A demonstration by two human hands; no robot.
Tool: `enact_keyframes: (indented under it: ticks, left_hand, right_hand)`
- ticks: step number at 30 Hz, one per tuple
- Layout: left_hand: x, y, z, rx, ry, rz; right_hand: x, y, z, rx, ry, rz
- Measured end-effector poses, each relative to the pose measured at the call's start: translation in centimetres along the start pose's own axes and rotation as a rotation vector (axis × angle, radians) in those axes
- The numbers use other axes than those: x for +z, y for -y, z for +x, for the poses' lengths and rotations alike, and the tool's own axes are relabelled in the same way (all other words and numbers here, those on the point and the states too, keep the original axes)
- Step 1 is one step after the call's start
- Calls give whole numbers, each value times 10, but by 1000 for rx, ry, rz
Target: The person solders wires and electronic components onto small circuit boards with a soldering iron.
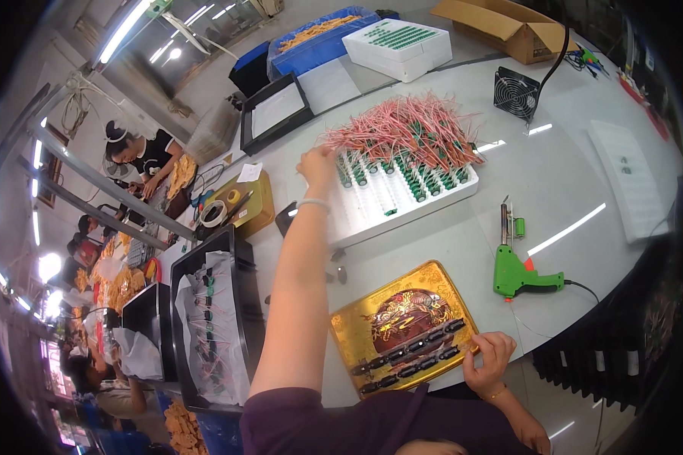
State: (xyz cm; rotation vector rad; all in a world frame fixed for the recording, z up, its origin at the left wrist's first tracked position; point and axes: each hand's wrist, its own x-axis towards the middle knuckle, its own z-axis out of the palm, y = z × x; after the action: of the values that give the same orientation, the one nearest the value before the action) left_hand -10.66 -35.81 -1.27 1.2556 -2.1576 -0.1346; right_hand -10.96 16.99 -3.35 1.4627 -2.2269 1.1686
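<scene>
My left hand (316,167) reaches to the far left corner of a white foam tray (372,222). Its fingers are closed beside the pink wires (410,129); what they pinch is hidden. Green cylindrical parts (417,182) stand in rows in the tray, their wires heaped over its far side. Near me lies a shiny gold metal tray (349,322) with a dark round picture. Short black cylinders (410,353) sit in rows across it. My right hand (492,362) is curled at the gold tray's right edge, thumb and fingers closed on its rim.
A green glue gun (517,273) stands on the right, its cord trailing. Beyond it are a small black fan (516,92) and a white foam panel (626,182). A black bin (228,318) with wired parts stands at left. Behind are a foam box (398,64) and cardboard box (508,30).
</scene>
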Motion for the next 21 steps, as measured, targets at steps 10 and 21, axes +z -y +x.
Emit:
enact_keyframes:
  ticks: [10, 21]
  left_hand:
    - [9, 61, 9, -149, -120, -473]
    - [2, -3, 8, 245, -46, -1]
  right_hand:
    - [2, -2, 4, -34, 15, 22]
    - [0, -1, 2, -12, 15, 27]
